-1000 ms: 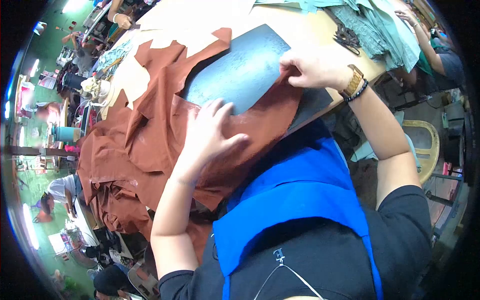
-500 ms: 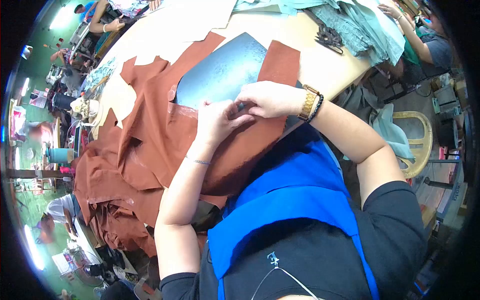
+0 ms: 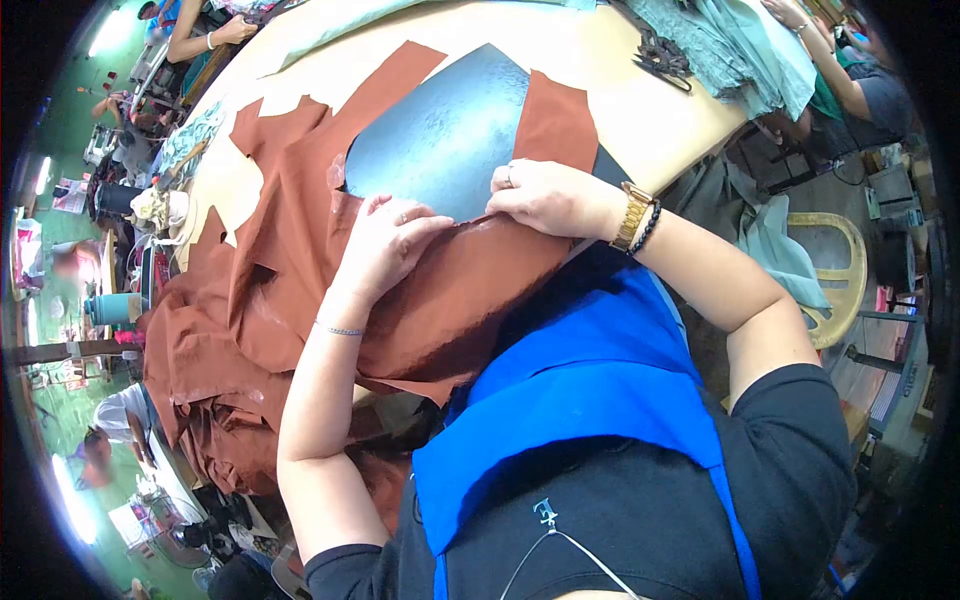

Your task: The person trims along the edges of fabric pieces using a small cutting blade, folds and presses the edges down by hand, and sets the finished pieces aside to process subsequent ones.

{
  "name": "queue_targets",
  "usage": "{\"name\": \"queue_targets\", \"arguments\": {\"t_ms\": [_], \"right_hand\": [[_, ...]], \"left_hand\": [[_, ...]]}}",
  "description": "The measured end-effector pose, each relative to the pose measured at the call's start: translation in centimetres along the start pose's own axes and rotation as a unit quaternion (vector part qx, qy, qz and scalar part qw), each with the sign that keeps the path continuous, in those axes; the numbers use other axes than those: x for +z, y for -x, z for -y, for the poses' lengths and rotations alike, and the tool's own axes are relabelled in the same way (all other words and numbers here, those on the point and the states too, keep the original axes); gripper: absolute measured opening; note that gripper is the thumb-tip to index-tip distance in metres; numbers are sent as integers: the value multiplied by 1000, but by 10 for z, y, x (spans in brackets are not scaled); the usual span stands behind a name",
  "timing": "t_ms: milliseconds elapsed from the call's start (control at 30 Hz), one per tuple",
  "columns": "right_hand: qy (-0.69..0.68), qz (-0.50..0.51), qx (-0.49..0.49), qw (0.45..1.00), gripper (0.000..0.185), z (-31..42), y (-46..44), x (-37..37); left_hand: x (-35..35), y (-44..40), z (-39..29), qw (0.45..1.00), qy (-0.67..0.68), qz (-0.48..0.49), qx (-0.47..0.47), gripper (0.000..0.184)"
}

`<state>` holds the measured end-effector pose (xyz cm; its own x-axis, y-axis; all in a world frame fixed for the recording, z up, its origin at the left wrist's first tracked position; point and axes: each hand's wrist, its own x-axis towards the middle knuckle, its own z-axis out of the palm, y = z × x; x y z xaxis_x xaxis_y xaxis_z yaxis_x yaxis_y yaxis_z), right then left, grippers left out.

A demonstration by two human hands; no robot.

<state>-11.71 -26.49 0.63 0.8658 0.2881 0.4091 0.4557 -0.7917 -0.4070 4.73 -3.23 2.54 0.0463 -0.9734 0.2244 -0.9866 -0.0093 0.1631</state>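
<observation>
1. Your right hand [image 3: 555, 200] pinches the edge of the brown sheet [image 3: 475, 285].
2. Your left hand [image 3: 388, 245] touches that edge with bent fingers; I cannot tell whether it grips.
3. The sheet lies partly over the desk [image 3: 655, 145], near your blue apron [image 3: 560, 415].
4. A shiny board [image 3: 450, 130] lies just beyond your hands.
</observation>
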Motion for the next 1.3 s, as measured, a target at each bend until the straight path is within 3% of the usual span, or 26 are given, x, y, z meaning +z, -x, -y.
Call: {"name": "queue_targets", "arguments": {"t_ms": [167,367,600,933,1300], "right_hand": [[48,-3,-33,998,11,7,8,1],[154,39,38,987,31,37,4,1],[225,70,66,970,36,58,-10,17],[202,49,110,972,32,68,-15,24],[148,98,154,972,45,68,-35,25]], "left_hand": [[-2,5,5,997,-75,-3,34,28],[-1,9,7,995,-88,-19,48,28],[1,12,6,994,-95,-29,42,28],[-2,20,37,991,-126,-45,11,25],[8,24,45,990,-113,-80,-15,21]]}}
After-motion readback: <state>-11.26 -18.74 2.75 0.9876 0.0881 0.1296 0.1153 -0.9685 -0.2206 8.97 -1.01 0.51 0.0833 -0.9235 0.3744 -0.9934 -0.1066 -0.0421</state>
